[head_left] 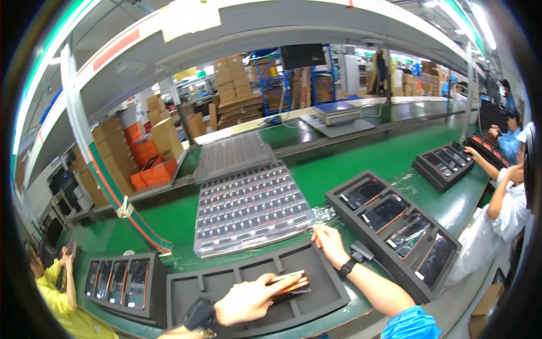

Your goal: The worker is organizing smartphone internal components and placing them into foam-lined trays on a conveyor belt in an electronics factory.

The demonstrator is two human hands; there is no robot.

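My left hand (251, 299) presses flat on a small stack of dark, orange-edged phone-like devices (293, 284) lying in a slot of a dark foam tray (237, 279) in front of me. My right hand (329, 244), with a black wrist strap, rests at the far right corner of that tray, next to the near edge of a clear plastic blister tray (251, 209) full of small parts. Its fingers are curled and I cannot see anything in them.
A foam tray (367, 237) with several screened devices lies to the right on the green conveyor (361, 158). Another filled tray (121, 282) sits left, one more (443, 164) far right. Workers sit at the left and right edges. A scale (337, 113) and cardboard boxes stand behind.
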